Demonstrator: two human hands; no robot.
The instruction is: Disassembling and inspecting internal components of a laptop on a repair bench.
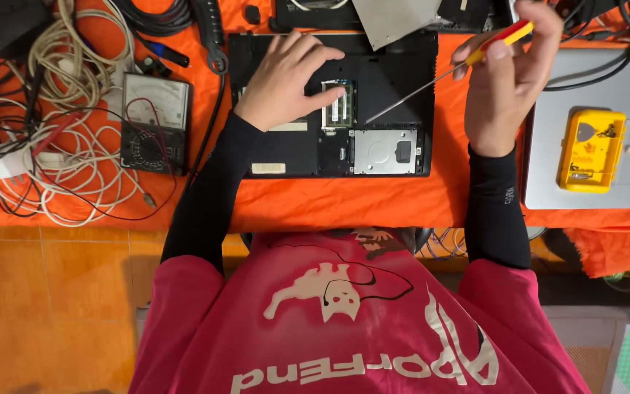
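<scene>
The left hand [284, 80] lies flat and spread on the upturned black laptop [329, 106], its forefinger stretched to press the green memory module [340, 104] in the open bay near the middle of the base. The right hand [508, 80] is closed round a screwdriver [442, 76], pinching its red and yellow handle between thumb and fingers; the thin steel shaft slants down to the left, its tip at the right edge of the memory bay.

The laptop's matte plastic shell sits square on a bright orange cloth [329, 204], with a dull silver drive [386, 152] set in the lower right corner of the base. To the left, just beside the shell, stands a dark analogue multimeter [156, 122] with a pale dial face, and beyond it a loose heap of white and black cables [52, 124]. To the right, a closed grey laptop [599, 131] carries a boxy yellow tester [590, 149].

A strip of bare cloth runs between the laptop's near edge and the table's edge; the sides are crowded.
</scene>
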